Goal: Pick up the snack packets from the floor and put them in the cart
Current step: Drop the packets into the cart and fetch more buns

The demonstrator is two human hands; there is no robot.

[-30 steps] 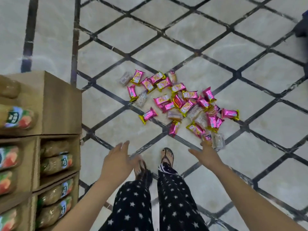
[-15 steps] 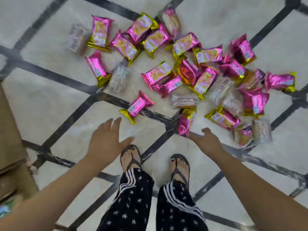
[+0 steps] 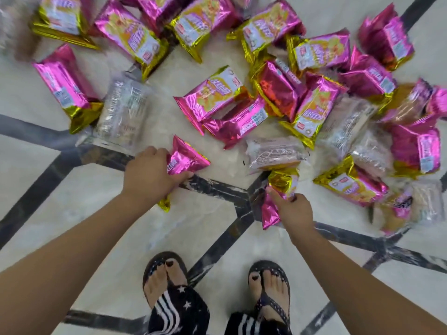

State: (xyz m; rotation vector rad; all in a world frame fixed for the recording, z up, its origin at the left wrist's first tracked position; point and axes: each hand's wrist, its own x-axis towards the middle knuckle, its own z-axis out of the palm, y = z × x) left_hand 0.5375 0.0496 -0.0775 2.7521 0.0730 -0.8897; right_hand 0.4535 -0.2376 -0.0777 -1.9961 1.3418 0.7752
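Nearest are two feet in black strapped sandals (image 3: 164,276) under black star-printed trousers with white stripes (image 3: 179,313), standing on a pale marble floor crossed by dark bands (image 3: 205,226).

Both bare forearms reach forward from the lower corners. The left hand (image 3: 150,172) has its grip clamped on a shiny pink foil snack packet (image 3: 186,158), fingers curled over the top and thumb below. The packet's gold end pokes out beneath the wrist, above a dark band. The right hand (image 3: 296,209) has its grip clamped on a pink-and-gold foil snack packet (image 3: 278,197), pinching it near the middle so the gold end points away and the pink end points back towards the feet.

Just beyond the hands, a clear plastic packet of pale biscuits (image 3: 273,153) lies flat, with another clear packet (image 3: 121,112) to the left of it.

Further out, a loose heap of pink-and-gold foil packets (image 3: 217,93) spreads across the floor, many overlapping and mixed with clear ones on the right side. At the far left edge is a blurred grey shape (possibly one more clear packet).
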